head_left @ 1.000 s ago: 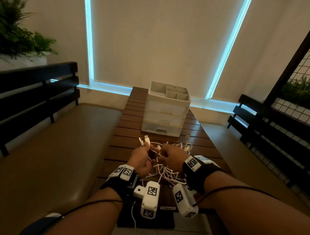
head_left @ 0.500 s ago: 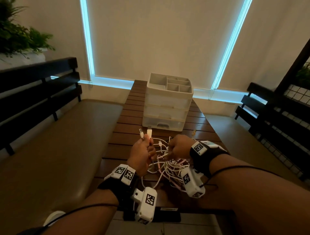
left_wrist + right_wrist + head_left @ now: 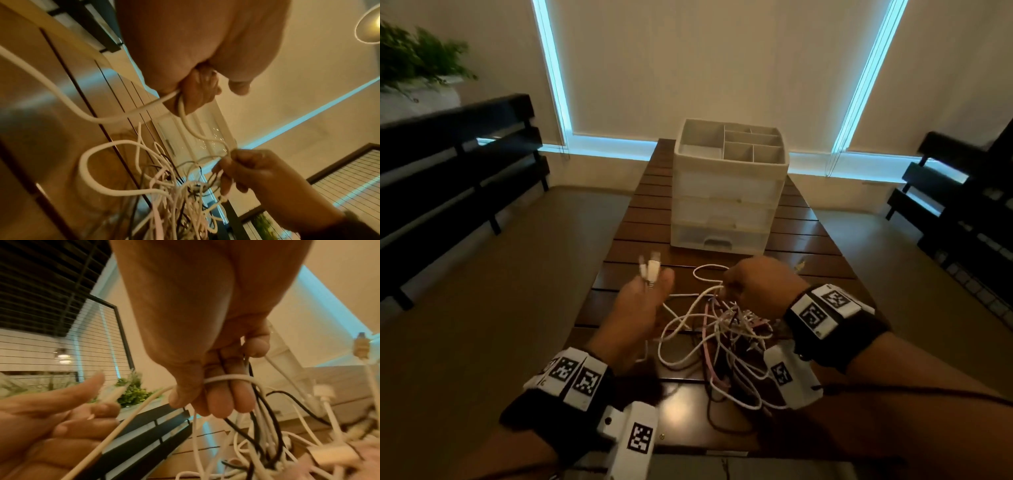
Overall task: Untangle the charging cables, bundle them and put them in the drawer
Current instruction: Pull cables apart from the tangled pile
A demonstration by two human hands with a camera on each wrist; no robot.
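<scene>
A tangle of white, pink and black charging cables hangs and lies over the wooden table. My left hand grips a white cable with two white plugs sticking up from its fingers. My right hand holds a bunch of strands lifted from the tangle; a white cable loops round its curled fingers. The white drawer unit stands behind the hands with all its drawers closed.
Padded benches with dark slatted backs run along both sides of the table. A plant pot sits at the far left. Window blinds fill the back wall. A dark flat object lies at the table's near edge.
Both hands have moved apart, the left to the left with the plugs, the right to the right with strands, drawing white cable out of the tangle. The view has tilted towards the table.
</scene>
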